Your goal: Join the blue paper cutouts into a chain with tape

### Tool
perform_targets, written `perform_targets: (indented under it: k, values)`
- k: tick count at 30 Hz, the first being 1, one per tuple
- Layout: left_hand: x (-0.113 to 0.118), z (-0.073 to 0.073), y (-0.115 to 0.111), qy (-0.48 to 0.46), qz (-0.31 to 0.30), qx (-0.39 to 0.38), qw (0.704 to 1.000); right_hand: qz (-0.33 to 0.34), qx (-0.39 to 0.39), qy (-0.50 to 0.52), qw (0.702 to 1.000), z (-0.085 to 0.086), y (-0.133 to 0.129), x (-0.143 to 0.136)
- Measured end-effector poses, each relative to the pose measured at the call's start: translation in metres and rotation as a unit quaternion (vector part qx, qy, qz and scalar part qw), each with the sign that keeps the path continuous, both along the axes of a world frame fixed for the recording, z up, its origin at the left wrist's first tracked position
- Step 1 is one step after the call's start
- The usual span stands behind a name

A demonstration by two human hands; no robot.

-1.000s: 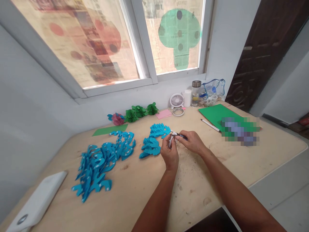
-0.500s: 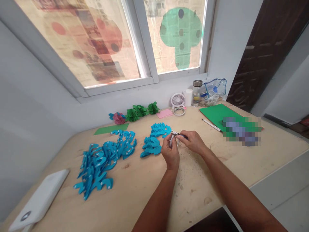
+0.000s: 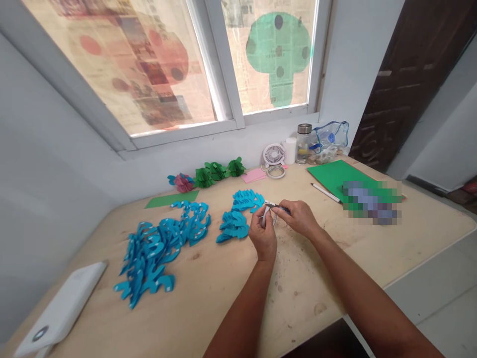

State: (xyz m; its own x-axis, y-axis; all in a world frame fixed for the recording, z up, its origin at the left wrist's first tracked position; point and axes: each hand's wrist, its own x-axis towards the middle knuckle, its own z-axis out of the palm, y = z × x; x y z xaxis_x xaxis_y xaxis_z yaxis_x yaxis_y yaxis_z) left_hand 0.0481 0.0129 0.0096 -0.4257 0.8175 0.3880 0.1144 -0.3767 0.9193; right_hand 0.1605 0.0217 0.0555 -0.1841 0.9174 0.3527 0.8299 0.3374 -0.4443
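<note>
While the left hand (image 3: pixel 263 238) grips white tape (image 3: pixel 265 217) and the right hand (image 3: pixel 301 218) is closed on apparent scissors (image 3: pixel 275 205), work appears partly complete: the blue pile (image 3: pixel 160 243) toward the counter's (image 3: pixel 208 303) left edge is white-marked; two stacks (image 3: pixel 234 227) nearer its middle look unmarked.

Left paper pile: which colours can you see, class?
Pile: blue with small white patches; head view.

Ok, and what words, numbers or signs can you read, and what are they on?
None that I can read.
Newspaper on the window: print, too small and blurred.
Clear bag: a blue mark, too small to read.
Blue paper pieces: no letters I can make out.
Dark-handled tool in the right hand: none I can see.
</note>
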Motion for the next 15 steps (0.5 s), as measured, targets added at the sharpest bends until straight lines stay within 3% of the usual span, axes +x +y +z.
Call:
perform_targets:
  k: [7, 15]
  values:
    - [-0.0016, 0.0013, -0.0005, 0.029, 0.009, 0.003, 1.0, -0.042, 0.02, -0.023, 0.999, 0.0011, -0.0009, 0.0009]
    - [0.0038, 0.0039, -0.0052, 0.013, -0.019, 0.007, 1.0, -0.071, 0.092, 0.054, 0.992, 0.0056, -0.0039, 0.0022]
